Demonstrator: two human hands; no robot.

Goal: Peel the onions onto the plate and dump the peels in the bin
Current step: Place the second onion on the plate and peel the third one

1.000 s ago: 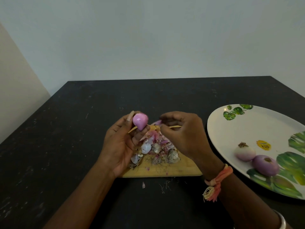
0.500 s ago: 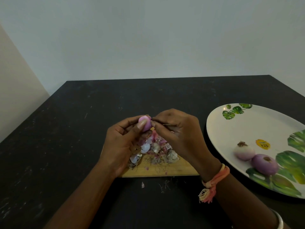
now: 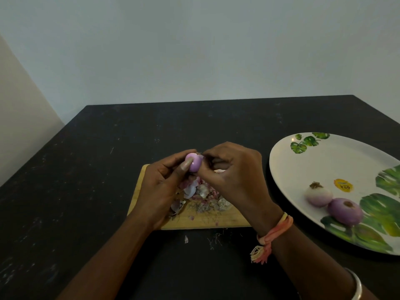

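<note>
Both hands — earlier apart — now pinch the onion.

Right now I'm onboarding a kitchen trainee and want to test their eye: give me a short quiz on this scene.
1. True or false: a pale onion and a purple onion lie on the plate.
2. Which hand cradles the pink onion while the other picks at its tip?
3. Most peels lie on: A) the plate, B) the cutting board, C) a bowl.
Key: 1 true; 2 the left hand; 3 B.
</note>
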